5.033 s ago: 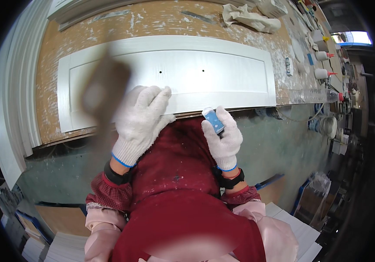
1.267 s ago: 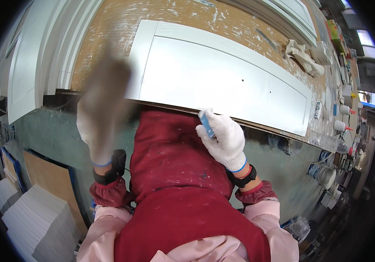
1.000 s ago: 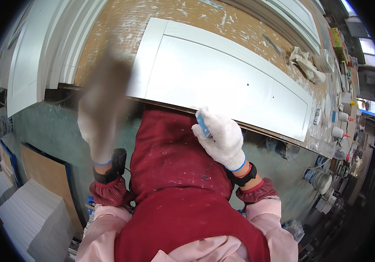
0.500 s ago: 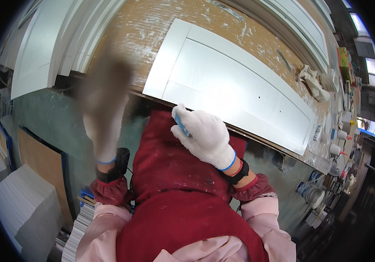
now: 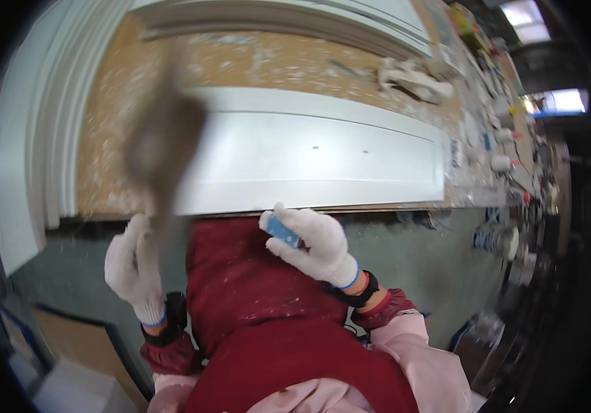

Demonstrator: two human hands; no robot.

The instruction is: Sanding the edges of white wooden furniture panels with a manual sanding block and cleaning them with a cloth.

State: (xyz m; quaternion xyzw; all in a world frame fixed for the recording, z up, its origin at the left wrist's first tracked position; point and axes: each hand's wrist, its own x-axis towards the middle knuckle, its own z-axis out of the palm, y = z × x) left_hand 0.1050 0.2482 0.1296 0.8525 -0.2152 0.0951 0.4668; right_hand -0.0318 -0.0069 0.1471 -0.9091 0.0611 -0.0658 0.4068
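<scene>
A long white cabinet door panel (image 5: 261, 162) with a framed edge lies flat on the paint-spattered workbench (image 5: 113, 155). Two small dark marks show on its face. Just in front of the panel's near edge, my right hand (image 5: 323, 244), in a white knit glove, grips a small blue block (image 5: 283, 233) between thumb and fingers. My left hand (image 5: 130, 265), gloved likewise, hangs off the bench's front edge, its fingers loosely extended and no object visible in it. A blurred brown shape (image 5: 165, 134), very close to the camera, hides the panel's left end and borders my left hand's fingers.
White panels (image 5: 58, 117) stand at the left, and more (image 5: 295, 20) lie along the back. A crumpled cream cloth (image 5: 412, 79) is at the bench's back right. Bottles with red tips (image 5: 505, 163) stand at the right end. A brown board (image 5: 89, 337) leans at lower left.
The view has turned, so the panel lies more level and farther left. My left hand has come clearer of the blurred shape. My right hand keeps its hold on the blue block.
</scene>
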